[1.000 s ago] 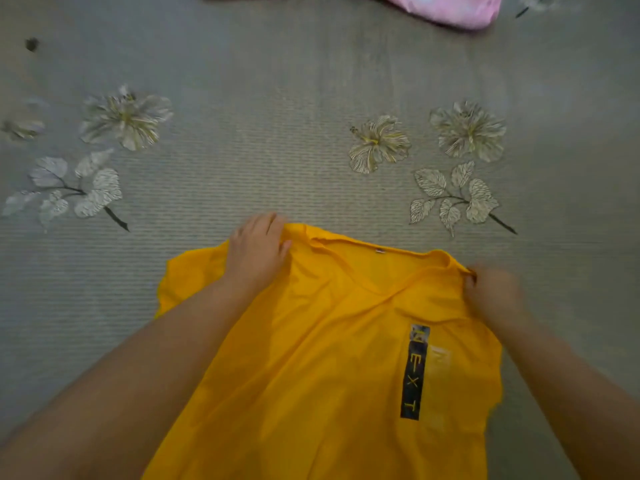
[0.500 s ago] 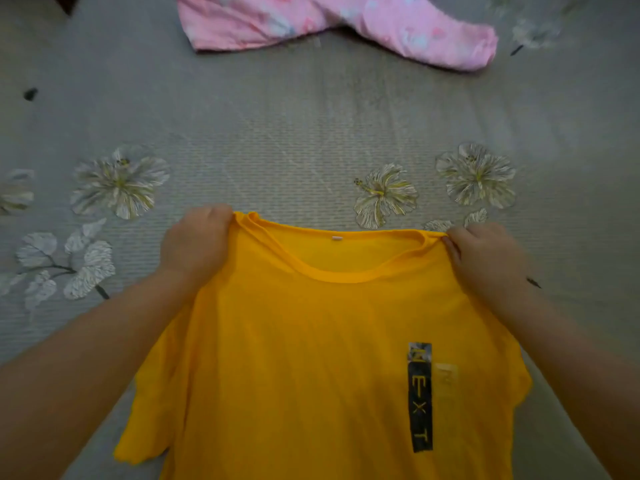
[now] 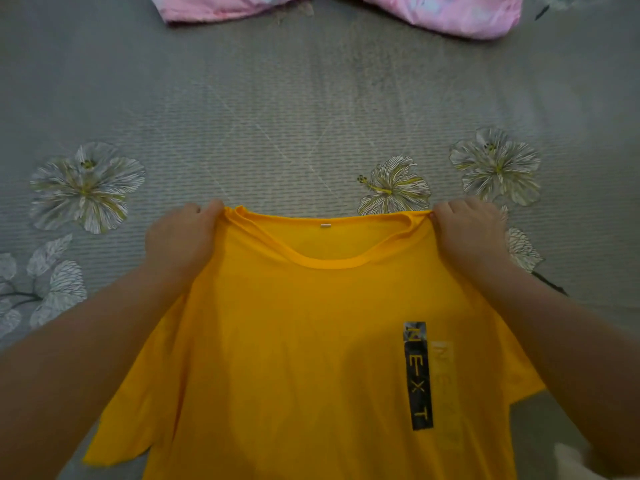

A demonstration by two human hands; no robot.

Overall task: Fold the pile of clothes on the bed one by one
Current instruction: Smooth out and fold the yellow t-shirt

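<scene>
Since a second ago the yellow T-shirt [image 3: 311, 341] had been lifted and spread wide, front up, collar taut. Left hand [image 3: 180, 237] gripped its left shoulder, right hand [image 3: 467, 233] pinched the right, above the bed [image 3: 311, 116]. Pink garment [image 3: 433, 12] waited beyond. Likely ready to lay flat and fold.

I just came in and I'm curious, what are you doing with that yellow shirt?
A person is holding up a yellow T-shirt by its shoulders, ready to fold it. The left hand grips one shoulder beside the collar and the right hand grips the other, so the shirt is stretched out with its front, printed NEXT, facing the camera. Beneath it is a grey bedspread with flowers. A pink garment lies at the far edge, not folded yet.
</scene>
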